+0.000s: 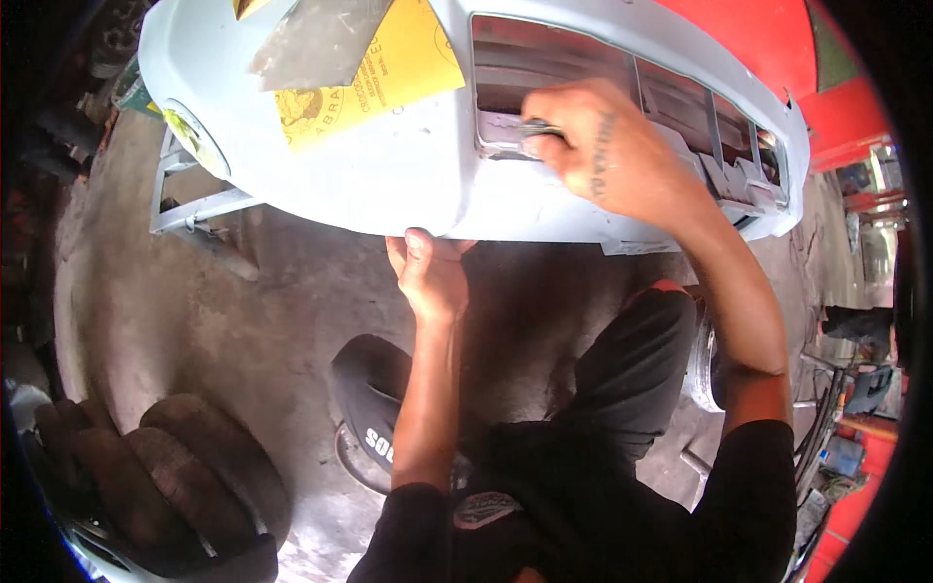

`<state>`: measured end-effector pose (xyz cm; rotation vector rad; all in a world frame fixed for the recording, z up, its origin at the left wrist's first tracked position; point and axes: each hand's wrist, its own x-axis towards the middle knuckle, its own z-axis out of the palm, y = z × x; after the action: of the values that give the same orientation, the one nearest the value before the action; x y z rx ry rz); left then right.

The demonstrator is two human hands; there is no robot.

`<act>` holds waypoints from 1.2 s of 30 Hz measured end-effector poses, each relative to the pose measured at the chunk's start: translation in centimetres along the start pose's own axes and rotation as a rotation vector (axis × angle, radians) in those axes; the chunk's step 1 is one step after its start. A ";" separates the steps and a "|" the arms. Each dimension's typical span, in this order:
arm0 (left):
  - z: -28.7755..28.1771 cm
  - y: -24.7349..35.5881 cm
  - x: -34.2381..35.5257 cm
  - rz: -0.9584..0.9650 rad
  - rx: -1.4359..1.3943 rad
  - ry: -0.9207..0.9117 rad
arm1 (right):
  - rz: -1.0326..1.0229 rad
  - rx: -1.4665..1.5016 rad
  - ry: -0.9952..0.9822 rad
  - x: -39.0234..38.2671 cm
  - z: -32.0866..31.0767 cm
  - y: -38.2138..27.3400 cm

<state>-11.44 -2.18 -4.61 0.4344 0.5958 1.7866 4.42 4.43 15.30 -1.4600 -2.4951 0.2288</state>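
Note:
A white car bumper (389, 185) lies across the upper part of the head view. My left hand (428, 272) grips its lower edge, the thumb against the front and the other fingers partly hidden beneath. My right hand (607, 146) is closed at the left end of the bumper's grille opening (554, 58). Between its thumb and fingers a small dark grey piece (539, 127) pokes out, too covered to name. On top of the bumper rests a yellow-backed sheet of sandpaper (418, 68), with a thin grey flat piece (316, 44) over it.
A metal stand (209, 206) supports the bumper's left side. Below spreads a stained concrete floor (292, 291). Dark tyres (199, 466) are piled at lower left. Red bodywork (748, 39) stands behind, and clutter, including a blue container (844, 455), lines the right edge.

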 end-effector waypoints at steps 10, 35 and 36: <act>0.1 -0.1 0.3 0.027 0.042 0.034 | -0.037 0.017 0.033 -0.2 -0.1 0.3; -1.5 -0.5 0.5 -0.055 -0.064 -0.030 | -0.342 0.105 0.283 -3.2 1.6 1.8; -1.6 -0.7 0.4 -0.063 -0.062 -0.034 | -0.340 0.124 0.269 -3.1 1.7 1.8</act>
<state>-11.95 -1.96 -6.30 0.3986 0.5233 1.7297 6.92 2.58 12.82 -0.9302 -2.4077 0.1123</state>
